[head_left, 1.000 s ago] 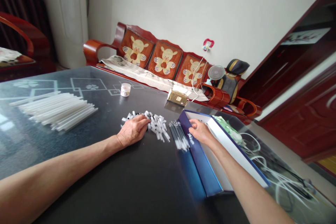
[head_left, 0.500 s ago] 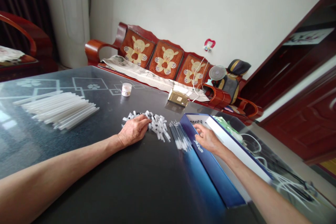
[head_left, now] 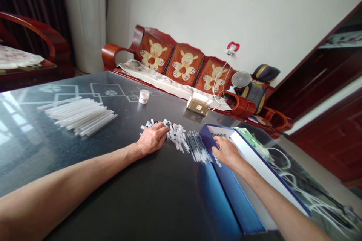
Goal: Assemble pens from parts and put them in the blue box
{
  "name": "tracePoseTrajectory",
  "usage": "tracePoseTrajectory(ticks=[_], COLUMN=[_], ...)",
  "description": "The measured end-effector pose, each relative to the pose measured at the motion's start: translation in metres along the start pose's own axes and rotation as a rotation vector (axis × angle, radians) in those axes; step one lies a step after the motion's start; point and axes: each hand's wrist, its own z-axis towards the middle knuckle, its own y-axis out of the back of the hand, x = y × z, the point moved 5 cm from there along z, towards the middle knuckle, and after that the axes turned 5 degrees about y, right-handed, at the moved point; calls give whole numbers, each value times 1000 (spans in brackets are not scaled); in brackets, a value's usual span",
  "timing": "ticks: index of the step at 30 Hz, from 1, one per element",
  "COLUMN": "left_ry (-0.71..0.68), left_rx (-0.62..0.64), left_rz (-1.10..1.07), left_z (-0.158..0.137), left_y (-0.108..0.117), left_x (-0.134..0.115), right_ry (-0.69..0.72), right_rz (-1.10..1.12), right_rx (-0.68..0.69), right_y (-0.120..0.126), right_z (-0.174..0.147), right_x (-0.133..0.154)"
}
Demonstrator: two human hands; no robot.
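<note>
— Moved since the earlier frame?
— Right hand [head_left: 228, 153], gone from the near wall of the blue box [head_left: 226, 180] to deeper inside, over the white lining. Box itself shifted too, near end swung rightward across the table [head_left: 158, 199]. Left hand [head_left: 152, 140] unchanged, same spot on the heap.

— Left hand's fingers?
— Curled loosely, tips pressed into the pile of small white caps [head_left: 177, 135]. Resting on them, not lifting; whether any cap is pinched, cannot tell.

— And the right?
— Palm down inside the box, fingers bent toward the far end, where a few small dark pieces lie. Grasping something or not: cannot tell, fingertips hidden behind the knuckles.

— Between the two hands?
— Bundle of thin clear refills [head_left: 199, 147], fanned out, just beside the box's left wall and touching the edge of the cap pile.

— Further off?
— Stack of long white tubes [head_left: 82, 113] on the left of the table, well apart from both hands. Small white jar [head_left: 144, 96] beyond the caps. Small gold carton [head_left: 198, 106] near the far edge. Behind that, wooden bench [head_left: 181, 64] with bear-print cushions against the wall.
</note>
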Motion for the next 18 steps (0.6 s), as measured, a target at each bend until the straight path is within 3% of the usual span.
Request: tracePoseTrajectory(ticks=[5,8,11,14,16,18], left_ry=[135,200,311,440,559,671], left_rx=[-11,-51,-73,130,289,360], left_rz=[55,52,113,307,431,513], left_z=[2,11,26,39,42,39], left_y=[1,13,37,61,78,97], left_x=[9,15,26,42,59,77], right_ry=[208,244,255,333,360,355], right_rz=[-58,123,347,454,472,480], right_rx=[-127,-148,-345,-535,-597,-627], right_y=[16,1,-20,-38,-45,-47], right_z=[12,20,16,3,-3,-4], right_x=[59,95,121,136,137,134])
